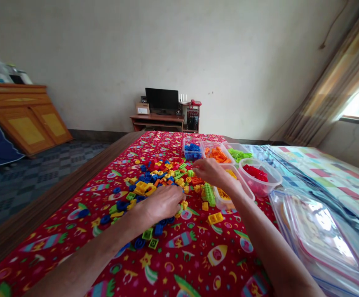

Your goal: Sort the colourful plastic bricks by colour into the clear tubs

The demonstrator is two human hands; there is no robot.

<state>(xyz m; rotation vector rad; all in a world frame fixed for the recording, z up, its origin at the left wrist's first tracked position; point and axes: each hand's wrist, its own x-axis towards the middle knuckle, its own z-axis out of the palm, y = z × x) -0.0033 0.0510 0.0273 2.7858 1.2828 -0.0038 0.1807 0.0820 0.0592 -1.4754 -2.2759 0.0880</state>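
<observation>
My left hand (167, 201) is low over the near side of a mixed pile of toy building bricks (142, 187). Its fingers curl down beside small yellow pieces, and their tips are mostly hidden, so what they hold is unclear. At the pile's right edge, my right hand (212, 171) has its fingers bent together near small green bricks; anything between them is too small to make out. Below that wrist sits a clear tub of yellow bricks (224, 193). A long green brick (209, 194) leans by the tub, and a yellow brick (215, 218) lies nearer me.
Further clear tubs hold blue bricks (193, 151), orange bricks (217, 154), lime green bricks (239, 155) and red bricks (256, 173). Stacked clear lids (321, 235) lie at the right on the bed. Red patterned cloth (198, 264) spreads under everything. A monitor (162, 100) stands by the far wall.
</observation>
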